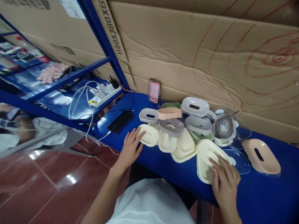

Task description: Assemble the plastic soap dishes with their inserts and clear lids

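On the blue bench: plastic dishes are lying in a heap on the blue bench, in front of a cardboard wall.
Head view, cream dishes: five are showing, as far as I can count. One small cream dish is sitting at the left end, two more are lying in the middle, and one big cream dish is lying near the front edge.
Grey pieces: about four are lying on top of the heap, and one grey piece is sitting in the middle.
Peach pieces: two are showing. One peach ring is resting on the heap, and one peach dish is lying alone at the right end.
White piece: one white lid is sitting at the back.
Clear pieces: some see-through lids are lying at the right, and I cannot count them well.
Left hand: the left hand is lying flat with fingers spread, and its fingertips are touching the small cream dish. It is not gripping anything.
Right hand: the right hand is pressing down flat on the big cream dish, fingers loosely spread, not curled around it.
Other things: one black phone is lying left of the heap, and one white power strip with white cables is sitting on the shelf behind it.
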{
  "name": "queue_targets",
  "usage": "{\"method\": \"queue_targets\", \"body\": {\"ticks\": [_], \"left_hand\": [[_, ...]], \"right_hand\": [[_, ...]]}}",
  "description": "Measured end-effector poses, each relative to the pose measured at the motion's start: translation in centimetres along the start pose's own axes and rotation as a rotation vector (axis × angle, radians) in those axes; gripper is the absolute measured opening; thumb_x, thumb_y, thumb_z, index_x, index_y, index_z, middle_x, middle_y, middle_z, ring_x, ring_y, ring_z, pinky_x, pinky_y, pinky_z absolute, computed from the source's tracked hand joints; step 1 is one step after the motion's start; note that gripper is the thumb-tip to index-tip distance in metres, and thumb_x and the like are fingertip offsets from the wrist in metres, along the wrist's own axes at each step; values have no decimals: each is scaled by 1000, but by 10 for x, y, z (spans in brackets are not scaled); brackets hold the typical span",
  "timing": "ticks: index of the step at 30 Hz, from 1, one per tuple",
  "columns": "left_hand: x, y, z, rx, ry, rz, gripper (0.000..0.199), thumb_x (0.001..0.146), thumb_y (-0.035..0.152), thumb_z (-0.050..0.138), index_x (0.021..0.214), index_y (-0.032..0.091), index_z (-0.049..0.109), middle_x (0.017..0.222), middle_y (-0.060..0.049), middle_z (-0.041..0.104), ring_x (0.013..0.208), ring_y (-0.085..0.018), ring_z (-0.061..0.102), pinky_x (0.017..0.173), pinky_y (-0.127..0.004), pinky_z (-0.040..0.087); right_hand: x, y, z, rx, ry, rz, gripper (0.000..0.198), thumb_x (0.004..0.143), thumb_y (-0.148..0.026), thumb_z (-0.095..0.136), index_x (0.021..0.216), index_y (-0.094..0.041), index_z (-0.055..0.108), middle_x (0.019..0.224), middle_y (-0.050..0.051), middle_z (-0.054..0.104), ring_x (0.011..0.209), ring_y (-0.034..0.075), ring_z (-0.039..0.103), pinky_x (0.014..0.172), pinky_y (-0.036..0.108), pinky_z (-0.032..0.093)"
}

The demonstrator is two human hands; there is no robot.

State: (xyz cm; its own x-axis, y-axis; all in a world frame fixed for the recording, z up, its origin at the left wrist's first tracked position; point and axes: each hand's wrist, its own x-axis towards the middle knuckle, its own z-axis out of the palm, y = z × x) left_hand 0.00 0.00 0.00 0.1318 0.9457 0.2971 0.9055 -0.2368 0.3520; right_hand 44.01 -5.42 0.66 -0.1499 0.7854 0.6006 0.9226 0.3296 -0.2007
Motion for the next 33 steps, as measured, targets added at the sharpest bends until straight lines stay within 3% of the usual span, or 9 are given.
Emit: {"method": "queue_targets", "body": {"ticks": [5, 10, 14, 18, 22, 26, 33], "left_hand": [[-1, -14, -3, -49, 16, 65, 47, 109, 34, 54, 156, 29, 53, 157, -10, 61, 152, -33, 50, 123, -58, 43], [-10, -9, -12, -17, 36, 56, 47, 106, 41, 63, 151, 29, 59, 147, -12, 67, 136, -35, 59, 107, -51, 48], [-22, -9, -21, 28, 26, 41, 48, 104, 44, 67, 148, 29, 63, 137, -13, 70, 126, -36, 61, 98, -48, 47], [-36, -17, -31, 28, 8, 68, 46, 104, 44, 66, 147, 29, 64, 134, -14, 69, 124, -36, 61, 101, -51, 46], [-45, -26, -43, -39, -29, 97, 43, 103, 43, 67, 144, 28, 65, 147, -16, 59, 138, -39, 54, 111, -58, 44], [-51, -28, -50, -158, -162, 135, 43, 104, 38, 66, 146, 30, 62, 154, -13, 55, 142, -35, 52, 117, -55, 44], [-53, -3, -38, -153, -226, 233, 43, 101, 31, 71, 144, 30, 65, 153, -11, 62, 143, -37, 52, 117, -61, 42]], "right_hand": [[-15, -1, 1, -78, 131, 53, 22, 104, -22, 62, 122, -22, 75, 124, 12, 76, 119, 31, 70, 107, 50, 49], [-21, -14, 8, -127, -63, 88, 33, 109, -42, 57, 131, -23, 72, 140, 14, 70, 128, 34, 65, 111, 54, 40], [-20, -14, 9, -183, -67, 151, 35, 108, -44, 57, 132, -23, 72, 143, 16, 67, 132, 35, 62, 112, 53, 37], [-22, -11, 6, -198, -56, 192, 36, 108, -44, 55, 131, -22, 72, 145, 16, 66, 136, 36, 59, 111, 52, 37], [-23, -17, 6, -182, -6, 208, 37, 108, -42, 57, 137, -22, 69, 148, 18, 63, 137, 37, 59, 110, 52, 40], [-20, -26, 11, -171, 9, 208, 37, 107, -41, 58, 136, -21, 69, 148, 20, 63, 137, 37, 59, 110, 53, 41], [-2, -57, 17, -145, -40, 140, 38, 107, -34, 55, 141, -23, 65, 147, 18, 64, 137, 35, 60, 113, 53, 41]]}}
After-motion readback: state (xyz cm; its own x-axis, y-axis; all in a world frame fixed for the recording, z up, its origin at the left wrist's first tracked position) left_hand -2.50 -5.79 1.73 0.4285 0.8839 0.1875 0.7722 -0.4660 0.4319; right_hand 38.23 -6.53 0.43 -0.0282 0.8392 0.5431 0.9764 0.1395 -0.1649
